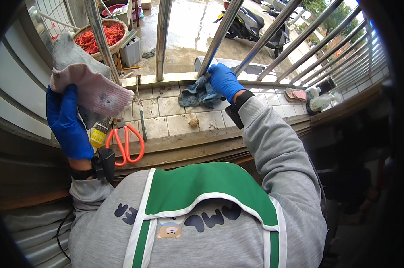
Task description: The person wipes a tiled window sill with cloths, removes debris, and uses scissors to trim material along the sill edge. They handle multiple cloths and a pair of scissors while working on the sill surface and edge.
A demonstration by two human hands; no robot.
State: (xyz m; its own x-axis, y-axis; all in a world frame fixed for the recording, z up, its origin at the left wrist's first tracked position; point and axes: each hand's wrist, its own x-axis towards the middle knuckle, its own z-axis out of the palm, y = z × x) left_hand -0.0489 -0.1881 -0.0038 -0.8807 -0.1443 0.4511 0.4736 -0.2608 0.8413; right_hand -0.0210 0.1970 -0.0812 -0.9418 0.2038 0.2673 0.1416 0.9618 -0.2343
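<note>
In a blue glove, my left hand (pixel 66 124) grips a pink cloth (pixel 94 88) and a grey cloth (pixel 68 55), raised over the left end of a tiled window ledge. My right hand (pixel 225 80), also gloved in blue, is closed on a wet, dirty blue-grey rag (pixel 202 93) at the foot of a metal window bar (pixel 218 37). Between the hands lie scissors with orange handles (pixel 126 144), a thin green-handled tool (pixel 142 120) and a small brown lump (pixel 193 123). A bottle with a yellow label (pixel 99 134) is partly hidden behind the cloths.
Upright metal bars (pixel 163 40) line the ledge's outer side, above the window track (pixel 188 147). Pink pads (pixel 295 94) and a clear plastic bag (pixel 322 102) lie at right. Outside are a basket of red chillies (pixel 121 45), a grey bin (pixel 131 52) and a scooter (pixel 255 25).
</note>
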